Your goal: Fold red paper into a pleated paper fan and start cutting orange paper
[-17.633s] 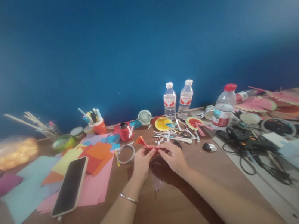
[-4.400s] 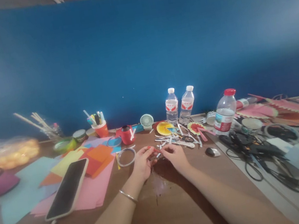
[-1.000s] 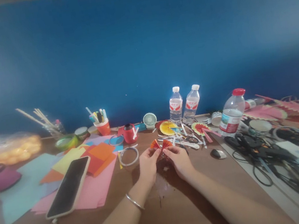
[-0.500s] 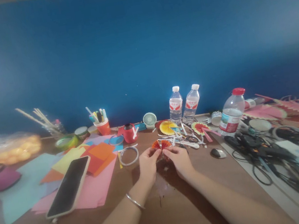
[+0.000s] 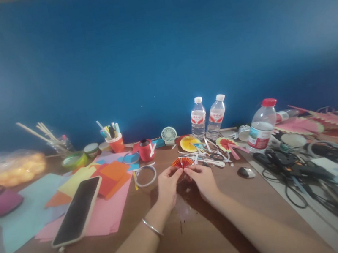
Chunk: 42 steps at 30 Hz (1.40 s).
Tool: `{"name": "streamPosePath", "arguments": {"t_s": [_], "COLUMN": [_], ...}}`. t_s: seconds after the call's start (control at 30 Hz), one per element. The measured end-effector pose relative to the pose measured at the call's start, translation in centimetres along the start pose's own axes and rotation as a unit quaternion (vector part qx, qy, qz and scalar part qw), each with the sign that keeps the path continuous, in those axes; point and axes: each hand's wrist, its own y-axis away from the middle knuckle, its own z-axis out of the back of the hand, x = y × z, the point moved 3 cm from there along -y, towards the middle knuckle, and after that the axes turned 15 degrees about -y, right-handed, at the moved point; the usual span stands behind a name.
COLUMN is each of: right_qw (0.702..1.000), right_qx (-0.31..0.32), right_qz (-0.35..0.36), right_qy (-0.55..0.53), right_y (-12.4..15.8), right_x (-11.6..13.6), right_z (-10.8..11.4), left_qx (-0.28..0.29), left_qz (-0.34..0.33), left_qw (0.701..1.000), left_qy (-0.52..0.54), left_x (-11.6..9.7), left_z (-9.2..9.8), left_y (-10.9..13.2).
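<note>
Between my two hands is a small pleated paper fan, orange-red and spread into a half circle. My left hand pinches its left lower side, with a silver bangle on that wrist. My right hand pinches the right lower side, thumbs close together at the fan's base. The fingertips cover the bottom of the folds. Just beyond lie a yellow pleated paper disc, a red-and-yellow paper fan and white paper strips.
On the left, a phone lies over coloured paper sheets. A tape roll, red pot, pen cup and small fan stand behind. Bottles, a mouse and tangled cables are to the right.
The paper fan's two halves, which had a gap at the top middle, now meet in one continuous half circle. My hands have hardly moved.
</note>
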Motion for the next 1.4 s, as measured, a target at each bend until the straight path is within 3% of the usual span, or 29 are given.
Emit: {"name": "streamPosePath", "arguments": {"t_s": [0.8, 1.4], "right_qw": [1.000, 0.996], "right_qx": [0.013, 0.046], "right_qz": [0.002, 0.058], "right_qy": [0.026, 0.056], "right_y": [-0.4, 0.1], "right_x": [-0.2, 0.6], "right_z": [0.3, 0.2], "left_qx": [0.000, -0.005], "left_qz": [0.002, 0.019], "left_qw": [1.000, 1.000], "left_qy": [-0.008, -0.023], "left_x": [-0.2, -0.6], "left_z": [-0.1, 0.2], "left_y": [0.2, 0.1]}}
